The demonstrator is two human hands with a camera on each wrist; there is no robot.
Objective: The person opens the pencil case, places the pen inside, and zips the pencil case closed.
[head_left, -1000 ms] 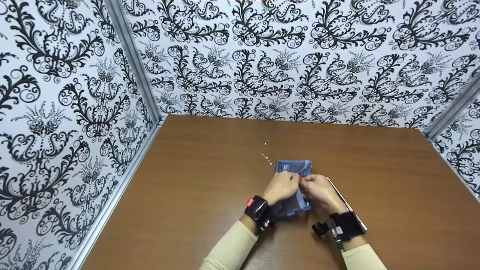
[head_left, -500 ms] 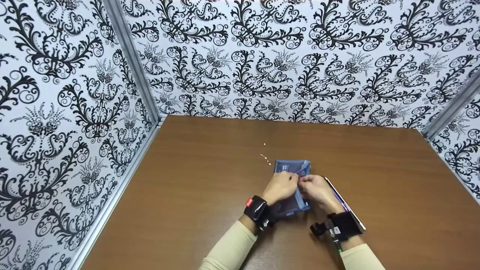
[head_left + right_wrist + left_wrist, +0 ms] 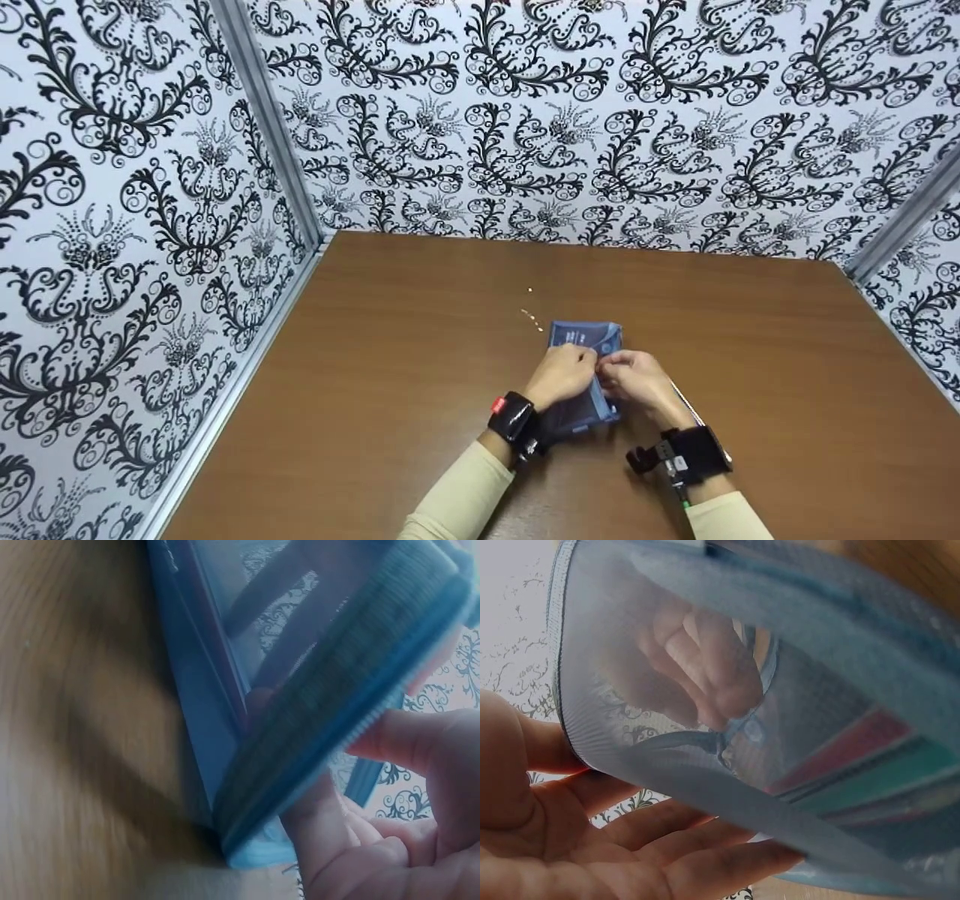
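Note:
A blue see-through mesh pouch with a zip [image 3: 583,334] is held up off the tabletop, tilted, between the two hands. My left hand [image 3: 566,373] grips it, thumb on one side and fingers along the other; in the left wrist view the fingers [image 3: 682,844] lie beneath its edge. My right hand [image 3: 637,380] pinches the pouch's zipped edge near the left fingertips; whether it holds the zip pull is hidden. Inside the pouch, long red [image 3: 847,746] and green [image 3: 885,781] items show through the mesh. In the right wrist view the zip strip [image 3: 337,690] runs diagonally past the right thumb.
A brown wooden table [image 3: 405,322] lies below, bounded by black-and-white patterned walls [image 3: 540,150]. Small white specks [image 3: 532,321] lie beyond the pouch. Behind the right wrist a thin white-edged object [image 3: 694,411] shows, mostly covered.
Both hands stay nearly in place on the pouch. The red patch seen earlier between the fingers no longer shows. The right wrist has shifted slightly right, covering more of the thin object.

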